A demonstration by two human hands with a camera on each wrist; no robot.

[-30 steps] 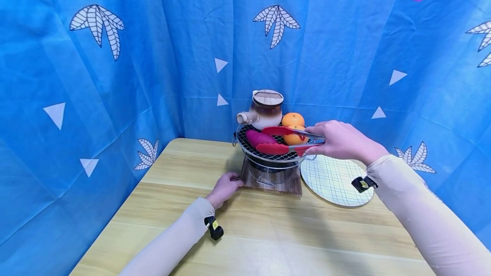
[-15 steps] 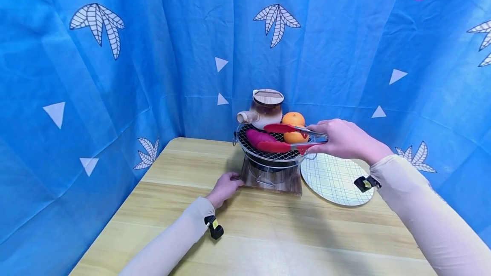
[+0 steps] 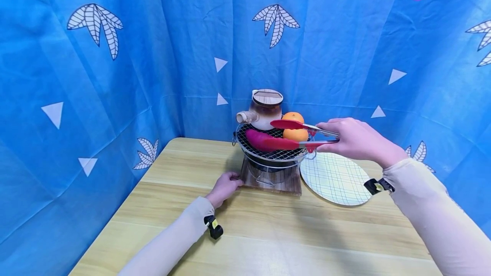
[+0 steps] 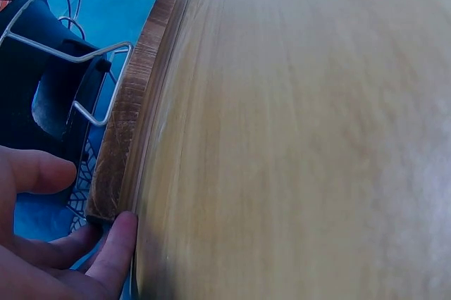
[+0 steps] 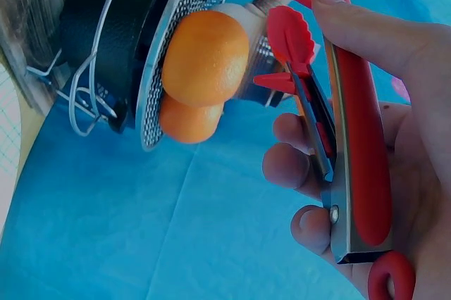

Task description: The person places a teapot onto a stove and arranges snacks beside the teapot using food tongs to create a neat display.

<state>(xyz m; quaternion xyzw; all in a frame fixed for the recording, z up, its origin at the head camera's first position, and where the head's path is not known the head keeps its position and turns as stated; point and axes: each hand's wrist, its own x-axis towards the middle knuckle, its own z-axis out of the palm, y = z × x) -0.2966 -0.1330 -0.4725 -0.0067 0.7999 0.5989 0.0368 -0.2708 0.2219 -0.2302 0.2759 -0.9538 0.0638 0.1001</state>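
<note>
My right hand grips a pair of red-tipped metal tongs by the handles, in the head view over the right side of a round wire grill. The tips are spread. The lower tip overlaps a purple sweet potato lying on the mesh; the upper one passes in front of two oranges. At the near left corner of the wooden board under the grill, my left hand touches the edge with its fingertips. Its thumb lies apart from the other fingers.
A clay teapot with a side handle and wooden lid stands at the back of the grill. To the right, a round checked plate lies on the wooden table. A blue curtain hangs close behind.
My right hand has drawn the tongs to the right, uncovering more of the mesh near the teapot. The left hand, sweet potato and oranges have stayed in place.
</note>
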